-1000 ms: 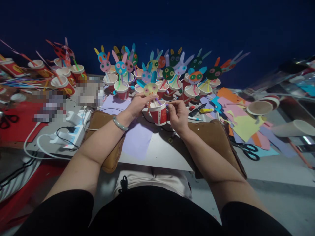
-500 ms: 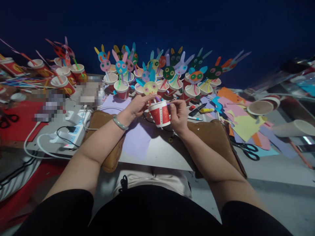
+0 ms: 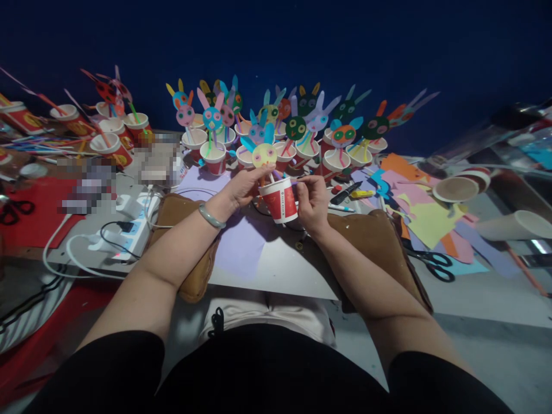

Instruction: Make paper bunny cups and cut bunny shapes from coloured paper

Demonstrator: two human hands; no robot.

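Observation:
A red and white paper cup (image 3: pixel 279 201) is tilted slightly between my hands, above the table. A yellow paper rabbit face (image 3: pixel 264 155) with blue ears stands over its rim, and a purple straw (image 3: pixel 276 174) shows beneath the face. My left hand (image 3: pixel 246 187) is closed at the cup's left side, fingertips pinching just under the face at the straw. At the cup's right side, my right hand (image 3: pixel 314 201) is curled shut, thumb and forefinger on a purple straw end. The fingers hide part of what they grip.
Several cups with paper animal faces (image 3: pixel 212 118) stand in rows behind my hands. Coloured paper scraps (image 3: pixel 425 213), scissors (image 3: pixel 435 264) and pens (image 3: pixel 347 192) lie to the right. Leftward are a power strip (image 3: pixel 135 227) with cables and more cups (image 3: pixel 111 150). Brown cushions (image 3: pixel 366 241) lie under my forearms.
Both hands stay in nearly the same place. The rabbit face and the cup have shifted very slightly, and my left fingertips have moved a little under the face.

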